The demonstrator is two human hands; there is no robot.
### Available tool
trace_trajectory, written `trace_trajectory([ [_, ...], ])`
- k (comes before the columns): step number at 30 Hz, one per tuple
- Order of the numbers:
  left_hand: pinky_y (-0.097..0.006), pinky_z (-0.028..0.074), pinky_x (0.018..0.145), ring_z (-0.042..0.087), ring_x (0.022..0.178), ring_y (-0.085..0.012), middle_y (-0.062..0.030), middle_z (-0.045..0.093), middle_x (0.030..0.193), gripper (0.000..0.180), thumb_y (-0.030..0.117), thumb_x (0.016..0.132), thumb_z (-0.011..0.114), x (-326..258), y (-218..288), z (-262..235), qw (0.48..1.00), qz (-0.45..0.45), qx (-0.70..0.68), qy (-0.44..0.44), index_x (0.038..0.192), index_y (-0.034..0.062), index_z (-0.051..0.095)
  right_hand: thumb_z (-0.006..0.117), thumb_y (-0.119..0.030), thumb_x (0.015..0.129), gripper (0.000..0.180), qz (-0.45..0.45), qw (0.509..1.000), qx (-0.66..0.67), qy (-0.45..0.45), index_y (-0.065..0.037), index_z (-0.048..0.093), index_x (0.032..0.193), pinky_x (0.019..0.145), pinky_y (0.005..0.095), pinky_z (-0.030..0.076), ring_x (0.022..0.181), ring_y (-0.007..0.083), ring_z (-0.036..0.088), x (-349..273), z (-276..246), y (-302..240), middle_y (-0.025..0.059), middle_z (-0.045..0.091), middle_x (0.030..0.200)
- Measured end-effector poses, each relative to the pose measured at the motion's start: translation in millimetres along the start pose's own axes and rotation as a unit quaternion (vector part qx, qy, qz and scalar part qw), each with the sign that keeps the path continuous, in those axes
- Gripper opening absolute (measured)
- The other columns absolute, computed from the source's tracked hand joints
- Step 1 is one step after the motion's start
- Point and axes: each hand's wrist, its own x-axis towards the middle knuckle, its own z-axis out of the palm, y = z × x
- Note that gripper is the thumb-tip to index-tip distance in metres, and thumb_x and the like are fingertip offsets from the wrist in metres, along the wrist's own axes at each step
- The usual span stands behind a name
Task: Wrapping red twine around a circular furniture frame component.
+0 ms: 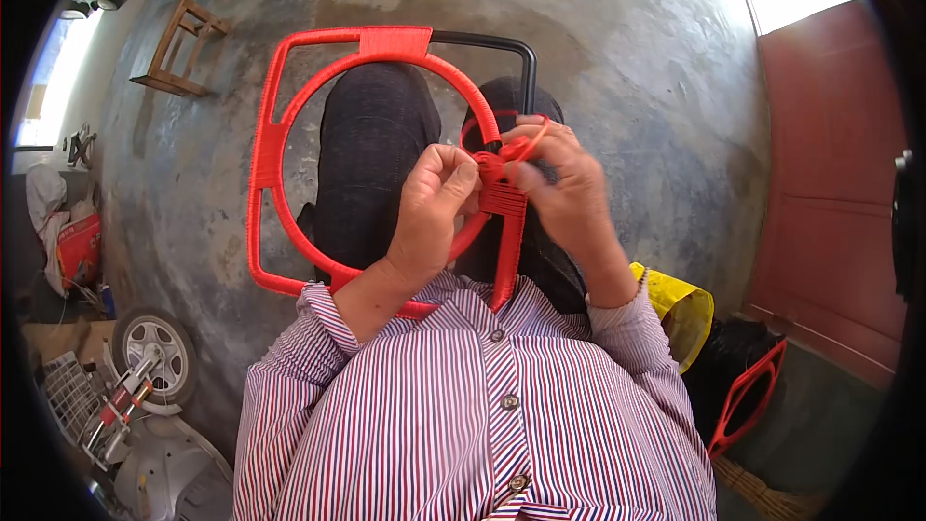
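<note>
Across my lap rests a square metal frame [267,156] with a ring inside it, mostly wrapped in red cord. Its far right corner is bare black metal [502,42]. My left hand [436,203] is closed, thumb and finger pinching the red wrapping where ring and right side meet. Beside it, my right hand [567,181] is closed on a loose bundle of red cord [519,149], a loop of which stands out above the fingers. Neat rows of cord [503,199] lie just below the hands. The right hand is slightly blurred, and its fingertips are partly hidden.
A wooden stool [178,48] lies tipped at the far left. Scooter parts with a wheel [154,359] are at the near left. On the right are a yellow bag [680,314], another red-wrapped frame [748,396] and a red door [825,183].
</note>
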Motion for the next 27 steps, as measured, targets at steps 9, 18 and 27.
trace_trajectory([
  [9,-0.023,0.043,0.062,0.05,0.071,-0.0088,-0.0021,0.056,0.085,0.018,0.015,0.101,0.047,9,1,-1,0.987,-0.108,-0.109,0.039,0.117,0.007,0.051,0.062,-0.011,0.084,0.019,0.242,0.951,0.183,-0.063,0.003,0.066,0.097,0.08,0.0307,0.049,0.084,0.0166,0.062,-25,-124,31,0.0093,0.065,0.094],
  [18,-0.026,0.052,0.064,0.057,0.079,-0.0114,-0.0068,0.063,0.099,0.04,0.028,0.105,0.038,9,11,6,0.985,-0.161,-0.058,-0.015,0.133,0.0015,0.045,0.056,-0.019,0.093,0.015,0.223,0.741,0.606,0.184,-0.004,0.055,0.088,0.06,0.029,0.042,0.061,0.0118,0.05,-40,-119,61,0.0039,0.055,0.076],
  [27,-0.032,0.056,0.064,0.064,0.093,-0.0182,-0.0126,0.065,0.107,0.045,0.037,0.105,0.036,8,9,1,0.979,-0.157,-0.099,-0.084,0.125,-0.0001,0.051,0.064,-0.013,0.093,0.025,0.332,0.91,0.189,-0.164,0.0,0.065,0.113,0.052,0.0224,0.038,0.057,0.0043,0.045,-32,-35,9,-0.0055,0.049,0.067],
])
